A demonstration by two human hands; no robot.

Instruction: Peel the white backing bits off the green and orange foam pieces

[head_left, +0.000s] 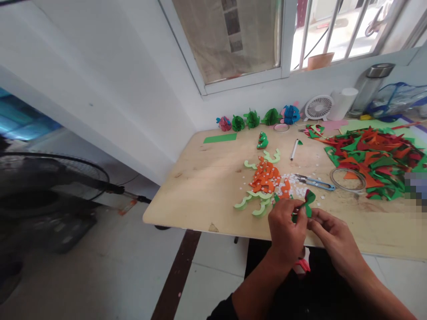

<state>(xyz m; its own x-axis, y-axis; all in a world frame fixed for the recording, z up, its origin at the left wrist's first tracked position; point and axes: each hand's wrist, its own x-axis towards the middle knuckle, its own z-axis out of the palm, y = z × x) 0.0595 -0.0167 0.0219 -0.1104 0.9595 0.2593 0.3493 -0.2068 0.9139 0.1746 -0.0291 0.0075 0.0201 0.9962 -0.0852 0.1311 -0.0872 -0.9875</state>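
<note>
A curved green paper cutout (310, 198) is pinched by the left hand (287, 224) — its upper lobe rises past the fingertips — and its right edge is gripped by the right hand (335, 231). Just beyond, orange paper cutouts (265, 175) are heaped. Farther off, a lidded glass bottle (367, 91) is placed beside a clear, blue-edged plastic bag (400, 100); their contents cannot be made out. Farthest, a terracotta pot (320, 61) is set by the window bars (332, 26).

Your L hand (286, 224) & R hand (335, 229) are close tog. in front of you, thumbs + fingers pinched, knuckles bent; bare L forearm (258, 276) & R forearm (373, 280) angle inward.
</note>
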